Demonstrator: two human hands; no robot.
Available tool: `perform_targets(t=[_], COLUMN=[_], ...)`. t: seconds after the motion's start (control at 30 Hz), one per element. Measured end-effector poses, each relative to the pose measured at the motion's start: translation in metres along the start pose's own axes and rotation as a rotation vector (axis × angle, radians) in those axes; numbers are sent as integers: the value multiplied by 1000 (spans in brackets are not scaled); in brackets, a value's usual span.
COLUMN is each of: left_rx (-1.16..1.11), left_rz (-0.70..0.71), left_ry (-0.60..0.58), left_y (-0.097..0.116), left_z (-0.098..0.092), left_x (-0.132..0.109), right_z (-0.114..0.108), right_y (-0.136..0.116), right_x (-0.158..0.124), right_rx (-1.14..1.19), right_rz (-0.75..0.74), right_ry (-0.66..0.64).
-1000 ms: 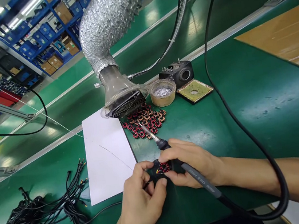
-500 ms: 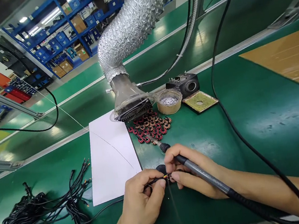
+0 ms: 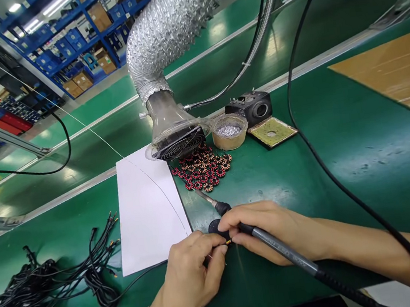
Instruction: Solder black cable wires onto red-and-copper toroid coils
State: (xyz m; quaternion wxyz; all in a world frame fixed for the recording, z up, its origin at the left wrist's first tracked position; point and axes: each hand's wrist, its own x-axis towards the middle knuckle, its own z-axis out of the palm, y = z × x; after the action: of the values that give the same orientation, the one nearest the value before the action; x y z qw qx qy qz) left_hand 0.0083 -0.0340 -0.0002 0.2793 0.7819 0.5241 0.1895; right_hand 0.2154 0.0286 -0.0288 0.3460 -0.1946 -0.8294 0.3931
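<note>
My left hand point(image 3: 192, 271) is closed in a pinch on a black cable point(image 3: 141, 281), whose thin coloured wire ends point(image 3: 229, 242) poke out past the fingertips. A soldering iron point(image 3: 284, 251) rests in my right hand point(image 3: 278, 227), its metal tip point(image 3: 205, 196) pointing away toward a pile of small red and copper wound coils point(image 3: 207, 171). The right thumb and forefinger meet beside the wire ends; whether they grip them is unclear. A black round piece point(image 3: 214, 226) lies just behind, partly covered. Thin solder wire point(image 3: 164, 191) runs down over a white sheet point(image 3: 146, 221) to my left hand.
A fume extractor nozzle point(image 3: 179, 144) on a silver duct point(image 3: 173, 26) hangs over the coils. Behind stand a tub point(image 3: 230, 140), an iron stand point(image 3: 259, 108) and a yellow sponge point(image 3: 273, 132). Bundled black cables point(image 3: 23, 293) lie left, cardboard point(image 3: 394, 73) right. The iron's cord point(image 3: 329, 182) loops across the right side.
The view has shifted a little. My right fingers have straightened and lowered around the wire ends, and the iron's tip has swung slightly left and nearer. My left hand keeps its pinch.
</note>
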Motion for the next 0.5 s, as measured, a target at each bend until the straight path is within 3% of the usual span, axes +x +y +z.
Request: perform_targets(t=[0.2,0.5], left_rx=[124,-70], left_rz=[84,24], left_ry=[11,227], left_y=[-2,3], left_z=[7,5], left_x=[-1,-1], right_z=[-1,1], right_y=[-4,-5], right_x=[1,3], right_rx=[20,287], right_rz=[17,363], right_ry=[-108,-96])
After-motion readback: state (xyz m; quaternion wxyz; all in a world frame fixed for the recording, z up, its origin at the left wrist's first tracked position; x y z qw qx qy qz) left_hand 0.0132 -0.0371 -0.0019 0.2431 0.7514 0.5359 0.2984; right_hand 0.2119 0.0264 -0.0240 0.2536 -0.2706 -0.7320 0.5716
